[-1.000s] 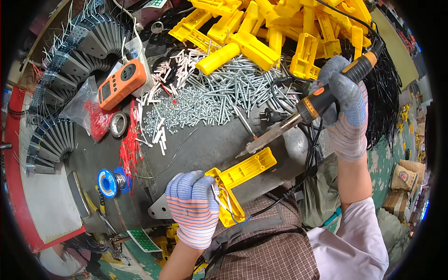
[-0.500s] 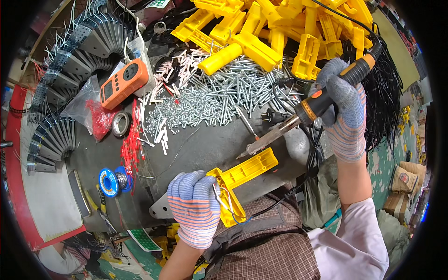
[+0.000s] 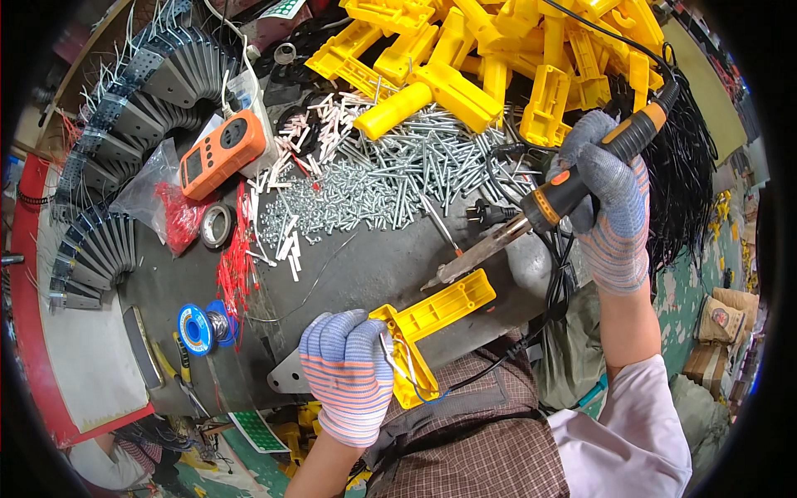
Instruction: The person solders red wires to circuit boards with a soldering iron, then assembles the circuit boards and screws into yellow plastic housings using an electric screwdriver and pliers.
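On the near side of the screw pile (image 3: 432, 162), a yellow housing half (image 3: 448, 305) is held with its hollow side up by the gloved left hand (image 3: 346, 365), whose fingers are closed on its left end. Beside this hand a grey metal plate (image 3: 286, 378) is seen; whether it is also gripped cannot be told. To the right of the screw pile, a soldering iron (image 3: 560, 197) is clasped by the gloved right hand (image 3: 613, 199), its tip being held near the housing half. Left of the screw pile, an orange meter (image 3: 207, 171) is set; beyond the pile, yellow housings (image 3: 461, 93) are heaped.
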Action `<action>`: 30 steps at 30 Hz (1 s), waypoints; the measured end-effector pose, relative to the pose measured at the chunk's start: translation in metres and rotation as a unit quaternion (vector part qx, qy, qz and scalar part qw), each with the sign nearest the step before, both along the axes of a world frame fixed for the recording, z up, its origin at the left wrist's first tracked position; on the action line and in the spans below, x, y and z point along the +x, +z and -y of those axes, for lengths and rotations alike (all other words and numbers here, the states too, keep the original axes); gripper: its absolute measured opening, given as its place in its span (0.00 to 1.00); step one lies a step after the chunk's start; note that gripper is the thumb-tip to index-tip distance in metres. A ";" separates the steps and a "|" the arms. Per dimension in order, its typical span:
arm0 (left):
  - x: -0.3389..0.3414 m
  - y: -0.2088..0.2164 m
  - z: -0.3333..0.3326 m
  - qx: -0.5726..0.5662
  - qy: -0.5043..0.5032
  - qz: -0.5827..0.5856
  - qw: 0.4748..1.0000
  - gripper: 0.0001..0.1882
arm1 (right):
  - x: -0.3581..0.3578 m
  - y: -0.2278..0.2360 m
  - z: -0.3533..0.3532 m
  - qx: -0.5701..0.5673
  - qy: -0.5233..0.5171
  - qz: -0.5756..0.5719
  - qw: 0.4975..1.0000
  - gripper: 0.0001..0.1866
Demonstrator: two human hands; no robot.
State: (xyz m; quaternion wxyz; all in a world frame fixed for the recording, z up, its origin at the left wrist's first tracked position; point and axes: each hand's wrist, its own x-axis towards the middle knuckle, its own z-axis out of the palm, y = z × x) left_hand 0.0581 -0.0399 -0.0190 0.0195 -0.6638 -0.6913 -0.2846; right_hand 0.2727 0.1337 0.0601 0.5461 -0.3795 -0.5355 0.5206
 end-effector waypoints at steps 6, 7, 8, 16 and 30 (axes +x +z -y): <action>0.000 -0.001 0.000 -0.001 0.000 0.008 1.000 0.10 | 0.000 0.002 0.002 -0.021 0.022 0.012 0.999 0.11; 0.001 -0.001 0.000 -0.002 -0.001 0.008 1.000 0.10 | 0.001 0.002 0.003 -0.023 0.030 0.015 0.999 0.12; 0.001 0.000 0.000 -0.002 0.001 0.008 1.000 0.09 | 0.001 0.002 0.004 -0.026 0.039 0.019 0.999 0.12; 0.000 -0.002 0.000 0.004 0.009 0.000 1.000 0.08 | -0.004 0.006 0.009 -0.040 0.094 0.046 0.994 0.11; -0.002 -0.008 0.002 0.004 0.001 -0.008 1.000 0.15 | -0.032 0.010 0.041 0.155 0.218 0.148 0.952 0.10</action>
